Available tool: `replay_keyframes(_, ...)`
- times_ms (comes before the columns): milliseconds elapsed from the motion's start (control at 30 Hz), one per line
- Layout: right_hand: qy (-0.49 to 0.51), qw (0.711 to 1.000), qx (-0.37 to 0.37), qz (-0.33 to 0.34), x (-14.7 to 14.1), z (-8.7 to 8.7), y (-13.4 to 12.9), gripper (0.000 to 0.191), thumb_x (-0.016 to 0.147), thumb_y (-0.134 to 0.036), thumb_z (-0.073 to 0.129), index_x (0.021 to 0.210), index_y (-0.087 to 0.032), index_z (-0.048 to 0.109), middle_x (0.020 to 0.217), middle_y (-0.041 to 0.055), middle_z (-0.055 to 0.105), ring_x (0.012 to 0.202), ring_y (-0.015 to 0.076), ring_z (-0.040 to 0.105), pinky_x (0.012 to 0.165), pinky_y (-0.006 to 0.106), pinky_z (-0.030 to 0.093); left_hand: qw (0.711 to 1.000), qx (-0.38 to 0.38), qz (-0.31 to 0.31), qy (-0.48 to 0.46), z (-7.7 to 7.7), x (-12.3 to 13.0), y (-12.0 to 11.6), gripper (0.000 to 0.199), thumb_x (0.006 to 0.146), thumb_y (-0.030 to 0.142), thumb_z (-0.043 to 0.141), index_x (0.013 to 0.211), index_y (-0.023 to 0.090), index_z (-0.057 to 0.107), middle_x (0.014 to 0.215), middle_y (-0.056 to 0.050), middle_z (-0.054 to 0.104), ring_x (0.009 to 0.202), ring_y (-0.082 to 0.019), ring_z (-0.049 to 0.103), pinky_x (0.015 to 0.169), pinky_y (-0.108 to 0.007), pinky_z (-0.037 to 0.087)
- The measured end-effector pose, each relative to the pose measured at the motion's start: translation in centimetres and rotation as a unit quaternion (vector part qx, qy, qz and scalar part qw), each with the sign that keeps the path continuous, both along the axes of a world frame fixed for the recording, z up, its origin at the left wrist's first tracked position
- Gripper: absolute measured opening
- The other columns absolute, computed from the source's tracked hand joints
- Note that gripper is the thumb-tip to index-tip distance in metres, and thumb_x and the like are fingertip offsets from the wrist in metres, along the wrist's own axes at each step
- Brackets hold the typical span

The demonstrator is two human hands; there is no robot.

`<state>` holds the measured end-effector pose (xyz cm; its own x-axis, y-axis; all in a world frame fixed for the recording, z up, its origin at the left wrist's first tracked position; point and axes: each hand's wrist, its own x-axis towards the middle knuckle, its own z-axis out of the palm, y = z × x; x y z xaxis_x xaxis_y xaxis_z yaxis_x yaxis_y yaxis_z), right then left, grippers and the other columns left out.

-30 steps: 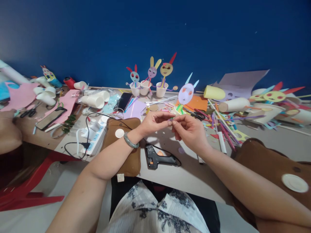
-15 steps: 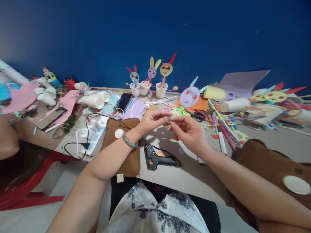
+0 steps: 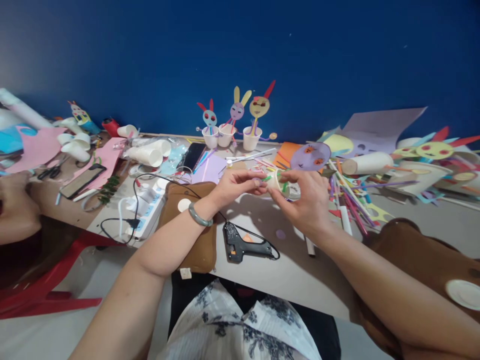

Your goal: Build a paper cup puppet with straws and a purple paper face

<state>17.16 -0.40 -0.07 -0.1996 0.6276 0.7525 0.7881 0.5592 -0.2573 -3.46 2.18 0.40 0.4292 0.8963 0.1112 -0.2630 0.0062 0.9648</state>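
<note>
My left hand (image 3: 240, 188) is closed in a pinch. A small purple piece (image 3: 256, 181), likely paper, shows at its fingertips beside a short green strip (image 3: 267, 178). My right hand (image 3: 304, 197) grips a small white paper cup (image 3: 274, 181) between thumb and fingers, tilted toward the left hand. Above that hand leans the cup puppet's round purple paper head (image 3: 310, 156) with orange eyes. Whether the purple piece touches the green strip, I cannot tell. Just in front of my hands lies a black glue gun (image 3: 243, 245).
Three finished cup puppets (image 3: 251, 137) stand along the blue wall. A brown pouch (image 3: 187, 230) and a white power strip (image 3: 148, 212) lie left. Loose coloured sticks (image 3: 350, 200) spread right. A phone (image 3: 193, 156) lies behind. Another person's arm (image 3: 17, 205) rests at far left.
My right hand has left the small purple piece and taken hold of the cup. The puppet's head has tipped over to the right. My left hand keeps its pinch.
</note>
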Motion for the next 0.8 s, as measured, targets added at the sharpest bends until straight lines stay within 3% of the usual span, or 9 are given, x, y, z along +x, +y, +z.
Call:
replay_keyframes(133,0.001,1.0,-0.02,0.02,-0.1,-0.1,-0.2,0.026,0.09,-0.032,0.064,0.113,-0.021,0.068,0.087,0.0064,0.075,0.084,0.0259,0.068,0.08,0.041,0.046,0.999,0.033,0.0,0.016,-0.3,0.1,0.0,0.044,0.075,0.045,0.086,0.106,0.015,0.079,0.09,-0.009,0.08,0.086,-0.02,0.077,0.085,-0.035,0.063)
replay_keyframes(233,0.036,0.994,-0.086,0.058,-0.2,0.2,-0.5,0.033,0.089,-0.025,0.059,0.12,-0.02,0.068,0.09,0.0072,0.076,0.08,0.0235,0.07,0.076,0.038,0.051,0.997,0.075,-0.013,0.031,-0.8,0.1,0.1,0.042,0.077,0.045,0.084,0.106,0.015,0.079,0.092,-0.01,0.08,0.085,-0.019,0.077,0.082,-0.033,0.064)
replay_keyframes(333,0.062,0.986,-0.14,0.068,-0.2,0.6,-0.7,0.03,0.086,-0.022,0.058,0.113,-0.021,0.072,0.081,0.0046,0.074,0.072,0.021,0.069,0.07,0.034,0.053,0.992,0.113,-0.021,0.047,-1.3,0.2,0.1,0.041,0.081,0.045,0.081,0.108,0.015,0.079,0.097,-0.011,0.08,0.086,-0.019,0.077,0.084,-0.034,0.064)
replay_keyframes(467,0.086,0.98,-0.159,0.08,-0.1,1.3,-0.7,0.02,0.086,-0.023,0.06,0.099,-0.022,0.075,0.073,0.0029,0.073,0.065,0.0194,0.066,0.065,0.032,0.052,0.981,0.176,-0.017,0.083,-1.3,0.1,-0.2,0.038,0.086,0.044,0.076,0.11,0.015,0.078,0.098,-0.011,0.08,0.089,-0.019,0.077,0.085,-0.033,0.064)
replay_keyframes(633,0.07,0.978,-0.167,0.107,0.2,2.2,-0.8,0.016,0.089,-0.026,0.061,0.094,-0.023,0.076,0.073,0.0027,0.074,0.064,0.019,0.066,0.066,0.032,0.051,0.955,0.261,0.002,0.141,-0.9,-0.1,-0.4,0.032,0.09,0.038,0.071,0.114,0.017,0.076,0.1,-0.01,0.08,0.089,-0.018,0.077,0.083,-0.029,0.062)
replay_keyframes(800,0.057,0.981,-0.153,0.109,0.6,2.2,-0.9,0.015,0.09,-0.026,0.061,0.095,-0.022,0.075,0.08,0.0051,0.077,0.067,0.0205,0.069,0.067,0.033,0.052,0.94,0.307,0.007,0.145,-1.1,0.0,-0.5,0.042,0.094,0.033,0.064,0.134,0.018,0.066,0.126,-0.013,0.074,0.091,-0.017,0.077,0.082,-0.026,0.061)
